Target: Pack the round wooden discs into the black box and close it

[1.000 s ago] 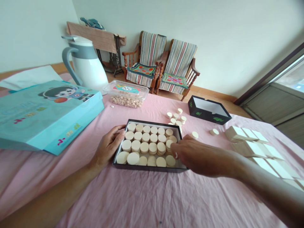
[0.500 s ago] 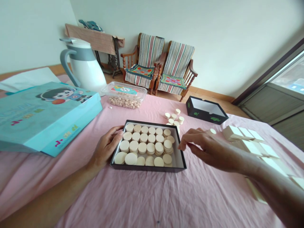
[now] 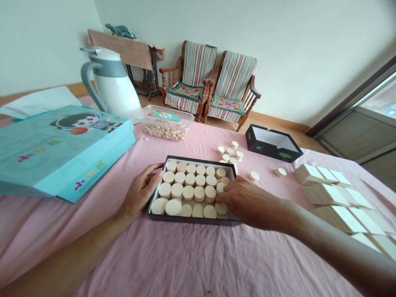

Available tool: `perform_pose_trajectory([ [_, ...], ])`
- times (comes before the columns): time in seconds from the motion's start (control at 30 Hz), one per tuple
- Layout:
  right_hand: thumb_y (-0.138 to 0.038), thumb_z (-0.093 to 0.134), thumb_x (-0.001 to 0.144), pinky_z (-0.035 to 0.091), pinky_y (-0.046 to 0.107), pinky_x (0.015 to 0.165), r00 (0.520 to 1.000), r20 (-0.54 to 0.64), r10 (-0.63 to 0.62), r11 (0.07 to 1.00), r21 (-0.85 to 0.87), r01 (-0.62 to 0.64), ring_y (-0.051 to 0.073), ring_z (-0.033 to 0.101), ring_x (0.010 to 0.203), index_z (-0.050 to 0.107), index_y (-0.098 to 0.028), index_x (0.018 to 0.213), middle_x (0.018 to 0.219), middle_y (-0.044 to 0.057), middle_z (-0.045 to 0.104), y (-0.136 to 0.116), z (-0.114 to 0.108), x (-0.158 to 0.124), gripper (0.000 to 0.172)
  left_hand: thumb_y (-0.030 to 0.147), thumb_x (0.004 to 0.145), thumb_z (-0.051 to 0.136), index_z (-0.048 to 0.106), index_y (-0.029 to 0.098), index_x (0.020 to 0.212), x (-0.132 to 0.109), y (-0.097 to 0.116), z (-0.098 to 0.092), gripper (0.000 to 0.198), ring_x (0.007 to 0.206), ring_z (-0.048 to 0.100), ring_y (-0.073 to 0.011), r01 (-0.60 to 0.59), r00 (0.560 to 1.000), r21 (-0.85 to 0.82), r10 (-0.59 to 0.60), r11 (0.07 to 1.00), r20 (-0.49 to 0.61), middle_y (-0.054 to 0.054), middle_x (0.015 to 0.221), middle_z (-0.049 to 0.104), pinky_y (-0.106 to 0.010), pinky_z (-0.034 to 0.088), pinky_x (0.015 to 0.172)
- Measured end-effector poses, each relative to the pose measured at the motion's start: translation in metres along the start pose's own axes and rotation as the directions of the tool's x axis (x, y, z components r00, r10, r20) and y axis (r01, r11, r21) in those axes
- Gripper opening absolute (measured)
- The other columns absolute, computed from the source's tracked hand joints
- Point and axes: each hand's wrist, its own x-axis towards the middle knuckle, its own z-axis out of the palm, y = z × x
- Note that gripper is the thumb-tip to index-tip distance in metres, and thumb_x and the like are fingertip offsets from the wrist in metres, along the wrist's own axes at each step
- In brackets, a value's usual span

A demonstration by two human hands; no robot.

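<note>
Our left hand [image 3: 140, 192] clasps the black cardboard box [image 3: 192, 219]; our right hand [image 3: 249, 203], back inside, curls over pale wooden discs [image 3: 210, 192], hold unclear.

The right end of the black tray [image 3: 194, 220] is partly covered by the right hand [image 3: 243, 200], so whether any disc [image 3: 210, 212] is pinched there cannot be told. The left forearm [image 3: 77, 245] is cut off at the lower left corner, the right forearm [image 3: 334, 245] at the right edge. The blue box [image 3: 93, 171] and the wooden blocks [image 3: 352, 220] are likewise cropped at the sides, and the green lettering [image 3: 285, 155] on the second box [image 3: 269, 150] is too small to be read
</note>
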Motion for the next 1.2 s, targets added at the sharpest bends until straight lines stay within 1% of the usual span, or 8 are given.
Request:
perform_pose_trajectory([
  [0.27,-0.004,0.047,0.079,0.034,0.028,0.072,1.000,0.004,0.001,0.993,0.118,-0.001,0.014,0.055,0.068,0.065,-0.017,0.079,0.069,0.002,0.063,-0.007,-0.006,-0.006,0.023,0.048,0.084,0.049,0.050,0.015,0.124,0.000,0.000,-0.001,0.052,0.091,0.063,-0.0218,-0.013,1.000,0.007,0.013,1.000,0.002,-0.010,0.109,0.067,-0.025,0.051,0.068],
  [0.43,-0.001,0.046,0.076,0.032,0.032,0.077,0.995,-0.074,0.072,0.995,0.074,-0.066,0.015,0.054,0.068,0.062,-0.018,0.076,0.068,0.002,0.062,-0.003,-0.009,-0.012,0.023,0.048,0.084,0.049,0.050,0.017,0.125,0.000,0.000,0.000,0.051,0.097,0.063,-0.0241,-0.006,1.000,0.018,0.006,1.000,0.000,-0.009,0.109,0.067,-0.025,0.052,0.067],
  [0.6,0.001,0.045,0.072,0.031,0.033,0.073,0.997,-0.032,0.072,0.997,-0.020,-0.073,0.016,0.051,0.065,0.056,-0.017,0.077,0.071,0.003,0.061,-0.005,-0.003,-0.013,0.022,0.048,0.084,0.049,0.052,0.016,0.121,0.000,0.002,0.000,0.049,0.093,0.064,-0.0233,-0.011,1.000,0.035,0.012,0.999,-0.012,-0.008,0.105,0.069,-0.025,0.052,0.065],
  [0.8,0.002,0.044,0.072,0.030,0.029,0.068,0.999,-0.014,0.052,0.998,0.036,-0.052,0.013,0.048,0.062,0.053,-0.017,0.075,0.069,0.001,0.059,-0.010,0.002,-0.012,0.021,0.048,0.083,0.049,0.053,0.016,0.120,0.000,0.002,0.000,0.048,0.098,0.063,-0.0240,-0.014,1.000,0.029,0.014,0.999,-0.003,-0.008,0.105,0.069,-0.024,0.052,0.065],
  [0.9,0.000,0.043,0.076,0.032,0.030,0.071,0.994,-0.035,0.105,0.992,0.075,-0.103,0.013,0.052,0.064,0.055,-0.017,0.080,0.070,0.001,0.061,-0.007,-0.008,-0.016,0.021,0.047,0.084,0.049,0.053,0.016,0.120,0.000,0.001,0.000,0.048,0.098,0.063,-0.0235,-0.013,1.000,0.016,0.013,1.000,-0.007,-0.007,0.105,0.069,-0.023,0.053,0.065],
  [1.07,-0.017,0.044,0.084,0.038,0.027,0.066,0.929,-0.176,0.326,0.937,0.192,-0.293,0.015,0.059,0.070,0.062,-0.020,0.084,0.076,0.002,0.066,0.038,-0.036,-0.031,0.018,0.046,0.084,0.050,0.052,0.016,0.122,0.000,0.003,0.000,0.048,0.100,0.063,-0.0246,-0.009,1.000,0.007,0.009,1.000,-0.005,-0.008,0.108,0.069,-0.024,0.053,0.066],
  [1.13,-0.017,0.045,0.081,0.040,0.026,0.066,0.863,-0.218,0.456,0.887,0.187,-0.422,0.016,0.061,0.072,0.063,-0.019,0.084,0.078,0.003,0.067,0.068,-0.034,-0.037,0.019,0.047,0.084,0.049,0.051,0.016,0.123,0.000,0.003,0.000,0.049,0.099,0.064,-0.0247,-0.005,1.000,0.005,0.005,1.000,-0.004,-0.008,0.109,0.068,-0.024,0.053,0.065],
  [1.2,-0.016,0.045,0.079,0.042,0.027,0.066,0.818,-0.179,0.547,0.836,0.163,-0.524,0.017,0.062,0.073,0.064,-0.018,0.087,0.079,0.005,0.068,0.097,-0.021,-0.041,0.021,0.047,0.084,0.050,0.052,0.016,0.123,0.000,0.003,0.000,0.049,0.097,0.064,-0.0245,-0.009,1.000,0.009,0.009,1.000,-0.007,-0.008,0.109,0.068,-0.024,0.053,0.064],
])
